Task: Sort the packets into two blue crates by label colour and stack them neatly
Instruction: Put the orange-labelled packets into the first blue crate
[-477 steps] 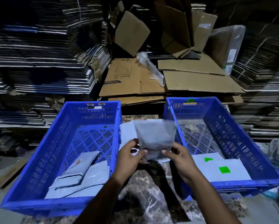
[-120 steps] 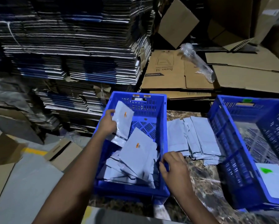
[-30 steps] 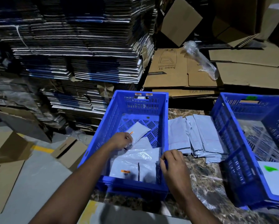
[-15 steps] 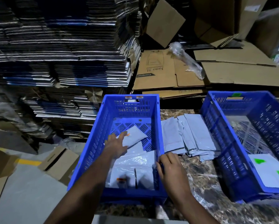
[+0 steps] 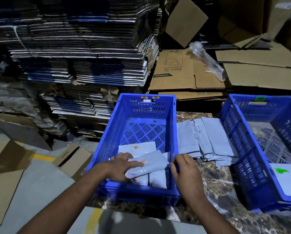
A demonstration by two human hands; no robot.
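I see the left hand point(image 5: 120, 166) pinching a grey packet point(image 5: 148, 164) low inside the left crate point(image 5: 173, 125), forearm angled in. The right hand point(image 5: 185, 169) curls over that crate's right rim. Unsorted packets point(image 5: 207, 141) lie mid-counter point(image 5: 215, 181).

Left hand point(image 5: 120, 166) grips packet point(image 5: 148, 164) in left crate point(image 5: 107, 132).
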